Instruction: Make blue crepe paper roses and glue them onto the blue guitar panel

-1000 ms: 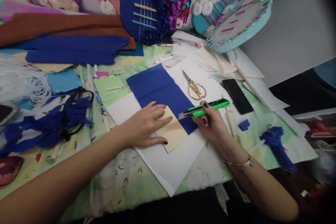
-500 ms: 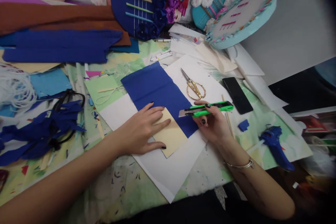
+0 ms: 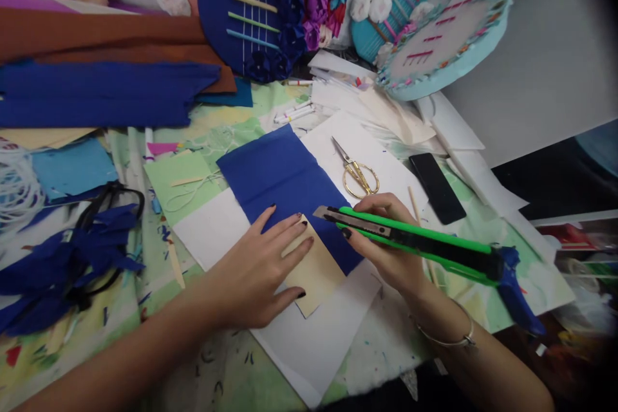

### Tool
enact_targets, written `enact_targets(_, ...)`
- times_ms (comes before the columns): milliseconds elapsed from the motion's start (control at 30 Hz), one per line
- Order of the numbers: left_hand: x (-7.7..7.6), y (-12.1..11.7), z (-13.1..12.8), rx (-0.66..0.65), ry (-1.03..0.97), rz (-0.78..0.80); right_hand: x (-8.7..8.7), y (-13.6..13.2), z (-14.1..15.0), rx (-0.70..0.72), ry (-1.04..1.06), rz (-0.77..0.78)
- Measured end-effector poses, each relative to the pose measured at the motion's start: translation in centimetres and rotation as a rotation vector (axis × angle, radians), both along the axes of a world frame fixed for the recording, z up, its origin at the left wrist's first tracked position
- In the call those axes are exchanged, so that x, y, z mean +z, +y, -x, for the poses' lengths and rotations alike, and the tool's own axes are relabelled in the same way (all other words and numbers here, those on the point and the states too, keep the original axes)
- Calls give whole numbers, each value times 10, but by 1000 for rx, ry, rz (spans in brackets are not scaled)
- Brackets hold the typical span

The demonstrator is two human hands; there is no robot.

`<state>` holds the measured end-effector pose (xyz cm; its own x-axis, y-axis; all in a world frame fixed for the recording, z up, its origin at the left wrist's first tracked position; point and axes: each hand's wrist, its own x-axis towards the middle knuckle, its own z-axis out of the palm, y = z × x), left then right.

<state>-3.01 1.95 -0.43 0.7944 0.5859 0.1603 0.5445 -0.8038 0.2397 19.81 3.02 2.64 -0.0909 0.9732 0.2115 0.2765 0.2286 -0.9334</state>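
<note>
At the near left: left hand, open, fingers spread palm-down over the card, gripping nothing.

Beyond its fingertips: royal-blue creased rectangular sheet, paper or cloth unclear; probably light, soft, apt to shift; best held flat near an edge.

Under its fingers: cream rectangular card, likely light and stiffer; best steadied from above, well inside its edges. Left side hidden by the hand.

At the right: right hand, thumb and fingers closed on a green-and-black plastic utility knife, blade out. Likely light, rigid; best held by the body, the thin blade fragile. Tip contact cannot be told; some fingers hidden.

Outward of the right hand: blue plastic glue gun, partly masked by the knife's rear.
</note>
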Motion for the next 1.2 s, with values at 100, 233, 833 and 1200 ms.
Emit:
enact_targets(100,7,-10,-11,53,52,-5,-7,5,2,36,-65,15)
enact_targets(233,12,-24,-30,156,102,-18,-15,7,3,132,-146,88)
enact_targets(833,-17,-33,-42,280,-105,-62,-23,10,21,54,-556,-234)
enact_targets(1200,-17,-32,-41,282,-137,-30,-22,11,19,78,-559,-244)
